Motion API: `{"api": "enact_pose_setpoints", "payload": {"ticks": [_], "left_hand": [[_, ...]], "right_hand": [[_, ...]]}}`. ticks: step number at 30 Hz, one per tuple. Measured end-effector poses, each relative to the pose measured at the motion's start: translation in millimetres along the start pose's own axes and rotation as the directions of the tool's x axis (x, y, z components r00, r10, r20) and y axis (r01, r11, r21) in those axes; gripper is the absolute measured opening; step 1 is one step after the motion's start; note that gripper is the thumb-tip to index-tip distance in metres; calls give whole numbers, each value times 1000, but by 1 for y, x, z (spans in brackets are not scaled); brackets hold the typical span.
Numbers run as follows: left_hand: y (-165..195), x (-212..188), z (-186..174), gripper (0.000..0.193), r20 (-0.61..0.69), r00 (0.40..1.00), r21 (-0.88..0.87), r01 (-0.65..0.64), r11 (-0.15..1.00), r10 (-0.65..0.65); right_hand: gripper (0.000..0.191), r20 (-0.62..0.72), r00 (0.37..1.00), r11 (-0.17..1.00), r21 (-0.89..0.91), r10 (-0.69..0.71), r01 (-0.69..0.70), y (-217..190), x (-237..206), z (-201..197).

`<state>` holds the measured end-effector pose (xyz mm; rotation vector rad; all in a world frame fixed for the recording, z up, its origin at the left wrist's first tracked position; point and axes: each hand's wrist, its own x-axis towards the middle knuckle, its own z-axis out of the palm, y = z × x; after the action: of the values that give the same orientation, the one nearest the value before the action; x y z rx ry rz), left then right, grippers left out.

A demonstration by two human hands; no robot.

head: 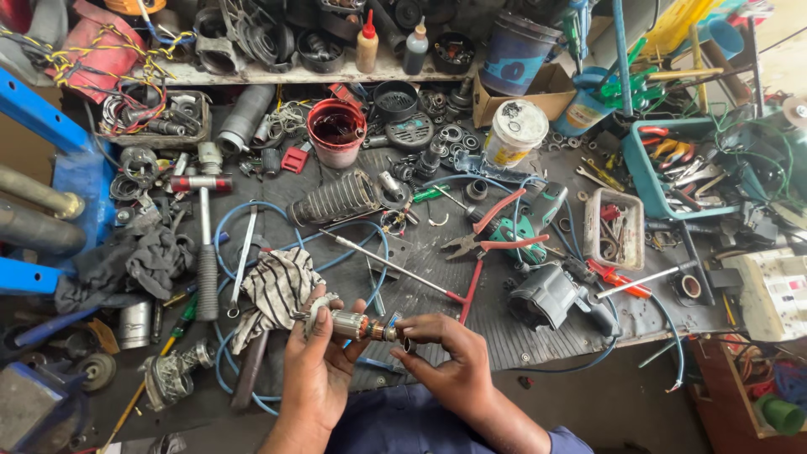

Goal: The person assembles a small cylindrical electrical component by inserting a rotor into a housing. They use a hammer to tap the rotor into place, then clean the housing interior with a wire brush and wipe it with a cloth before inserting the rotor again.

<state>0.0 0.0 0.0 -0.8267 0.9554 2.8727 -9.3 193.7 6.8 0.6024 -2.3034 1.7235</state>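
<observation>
Armature (353, 324) out of tool housing (551, 294), gripped by left hand (315, 370). Right hand (445, 361) pinches bearing (409, 344) at armature's end; seating unclear. Pliers (492, 240) beyond armature, untouched.

Two bare hands, left hand (315, 370) and right hand (445, 361), no gloves, rings or watch. Dark blue sleeve (563, 441) at right forearm, cuff bunched. Same blue cloth (395, 424) below, creased.

The left hand (315, 370) covers part of the motor armature (353, 324); its small end bearing is too tiny to tell.
</observation>
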Motion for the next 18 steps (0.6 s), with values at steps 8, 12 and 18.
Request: {"api": "enact_pose_setpoints", "payload": {"ticks": [8,12,18], "left_hand": [[7,25,3,61,10,998,-8,67,998,-67],[2,8,-8,61,26,997,-8,72,997,-72],[-26,-12,-6,61,51,996,22,74,997,-75]], "right_hand": [[28,-54,990,991,51,130,-128,4,17,10],[27,-70,987,990,32,141,-140,-5,-4,12],[28,-116,985,992,-3,127,-128,-7,-36,-10]]}}
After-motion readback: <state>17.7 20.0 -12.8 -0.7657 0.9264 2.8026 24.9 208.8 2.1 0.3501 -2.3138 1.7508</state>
